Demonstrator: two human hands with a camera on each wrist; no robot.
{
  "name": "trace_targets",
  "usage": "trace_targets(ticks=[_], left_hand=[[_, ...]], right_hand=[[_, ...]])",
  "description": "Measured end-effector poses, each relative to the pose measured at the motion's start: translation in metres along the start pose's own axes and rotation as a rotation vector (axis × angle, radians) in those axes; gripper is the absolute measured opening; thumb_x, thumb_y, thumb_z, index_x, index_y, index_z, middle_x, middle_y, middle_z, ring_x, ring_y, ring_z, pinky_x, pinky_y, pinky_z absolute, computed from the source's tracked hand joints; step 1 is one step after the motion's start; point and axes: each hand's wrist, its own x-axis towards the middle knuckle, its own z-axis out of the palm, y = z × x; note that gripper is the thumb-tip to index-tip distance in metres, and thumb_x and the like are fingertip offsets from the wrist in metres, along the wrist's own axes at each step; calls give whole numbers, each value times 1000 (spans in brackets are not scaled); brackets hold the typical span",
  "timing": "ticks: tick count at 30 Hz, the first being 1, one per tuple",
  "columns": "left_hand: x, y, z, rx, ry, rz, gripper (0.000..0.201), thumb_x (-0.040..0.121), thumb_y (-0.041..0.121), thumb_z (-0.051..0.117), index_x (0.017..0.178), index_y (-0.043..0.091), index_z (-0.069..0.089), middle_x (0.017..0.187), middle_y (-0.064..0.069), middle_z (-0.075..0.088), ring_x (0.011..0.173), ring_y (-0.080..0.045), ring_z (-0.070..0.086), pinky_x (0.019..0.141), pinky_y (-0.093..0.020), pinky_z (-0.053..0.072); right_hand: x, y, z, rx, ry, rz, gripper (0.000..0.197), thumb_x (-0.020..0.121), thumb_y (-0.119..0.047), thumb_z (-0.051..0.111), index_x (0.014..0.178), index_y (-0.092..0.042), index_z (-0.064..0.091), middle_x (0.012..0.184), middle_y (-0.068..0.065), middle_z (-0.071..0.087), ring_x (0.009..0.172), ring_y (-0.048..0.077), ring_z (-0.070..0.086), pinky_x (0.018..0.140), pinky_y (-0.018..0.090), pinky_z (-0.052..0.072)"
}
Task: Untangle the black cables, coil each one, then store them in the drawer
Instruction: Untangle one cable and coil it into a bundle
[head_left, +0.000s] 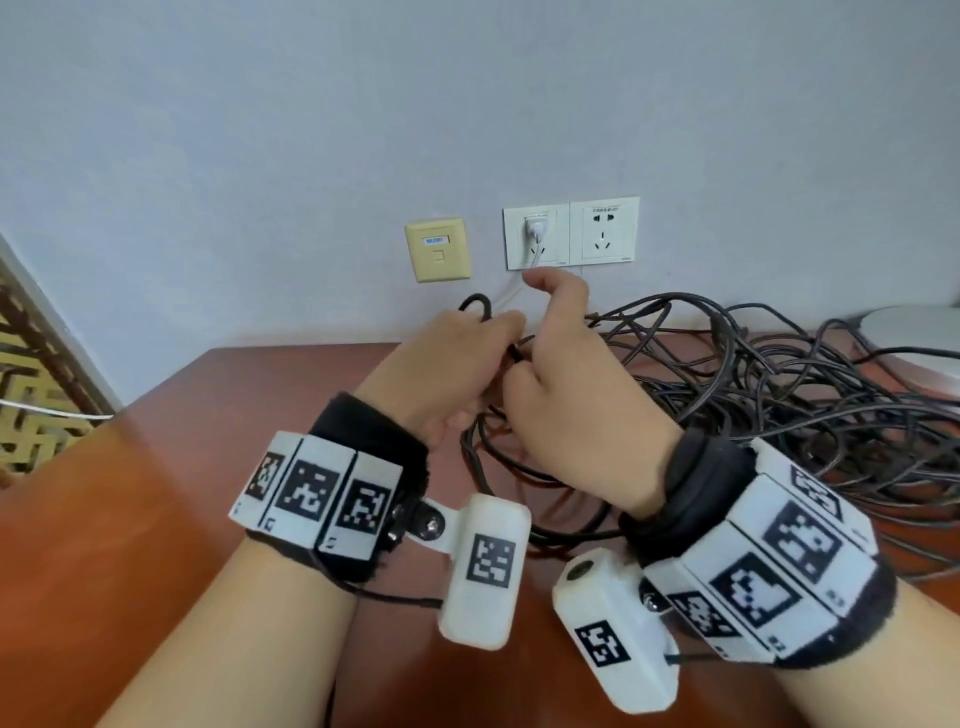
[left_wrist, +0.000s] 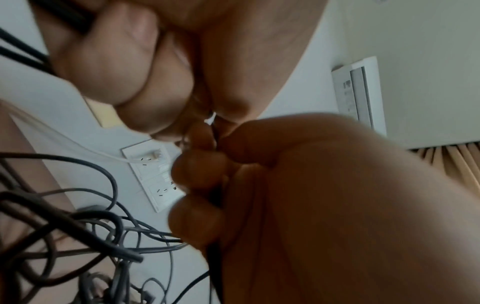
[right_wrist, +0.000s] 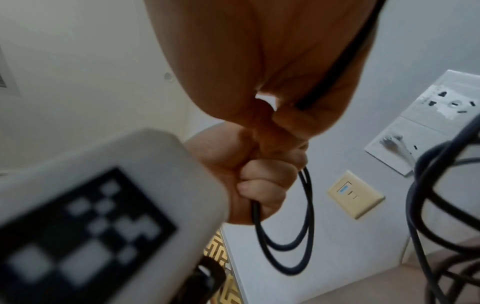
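A big tangle of black cables (head_left: 779, 395) lies on the red-brown wooden table (head_left: 156, 493), right of both hands. My left hand (head_left: 457, 364) is curled round a small bundle of black cable; two loops (right_wrist: 285, 236) hang out of its fist, and one loop (head_left: 478, 304) shows beyond it in the head view. My right hand (head_left: 561, 374) meets it, fingers curled, pinching a black cable strand (right_wrist: 345, 67) that runs across its palm. In the left wrist view my left hand's fingers (left_wrist: 197, 205) close on the dark cable. No drawer is in view.
Wall sockets (head_left: 571, 231) sit just behind the hands, with a white plug (head_left: 535, 228) and its white cord. A beige network plate (head_left: 439, 249) is to their left. A white rounded object (head_left: 914, 332) stands at the table's far right. A patterned panel (head_left: 31, 374) borders the left.
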Motion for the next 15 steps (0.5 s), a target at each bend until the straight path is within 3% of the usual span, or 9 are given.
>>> trace_targets(ticks=[2, 5, 7, 11, 15], left_hand=[[5, -1, -9, -111, 78, 15, 29, 94, 11, 43, 66, 13, 47, 38, 7, 31, 31, -10, 22, 36, -17, 17], [14, -5, -38, -413, 230, 17, 26, 97, 18, 39, 72, 16, 46, 43, 7, 23, 32, -8, 17, 36, -14, 12], [17, -9, -57, -612, 265, 35, 32, 101, 27, 39, 71, 18, 46, 48, 7, 20, 32, -7, 16, 35, -15, 10], [16, -10, -58, -808, 24, 2, 48, 98, 58, 40, 68, 20, 46, 48, 9, 19, 31, -4, 16, 34, -17, 7], [16, -9, -36, -757, -114, -22, 54, 97, 53, 46, 54, 21, 41, 46, 8, 20, 36, -6, 18, 43, -24, 4]], right_hand=[[-2, 1, 0, -85, -41, -32, 57, 88, -4, 41, 140, -11, 18, 69, 1, 64, 61, 15, 62, 59, 33, 51], [-8, 0, -7, -518, -190, -54, 10, 97, -20, 39, 107, -17, 42, 75, -3, 53, 74, 26, 58, 66, 35, 45], [-11, 0, -9, -590, -284, -41, 21, 101, -30, 34, 87, -19, 45, 79, -3, 53, 82, 28, 57, 76, 37, 47], [-11, -2, 4, -476, -172, -122, 32, 102, -35, 31, 73, -22, 36, 68, -6, 46, 73, 25, 51, 71, 38, 45], [-18, -7, 14, -514, -167, -176, 27, 102, -38, 27, 80, -26, 35, 72, -6, 49, 72, 26, 53, 66, 37, 44]])
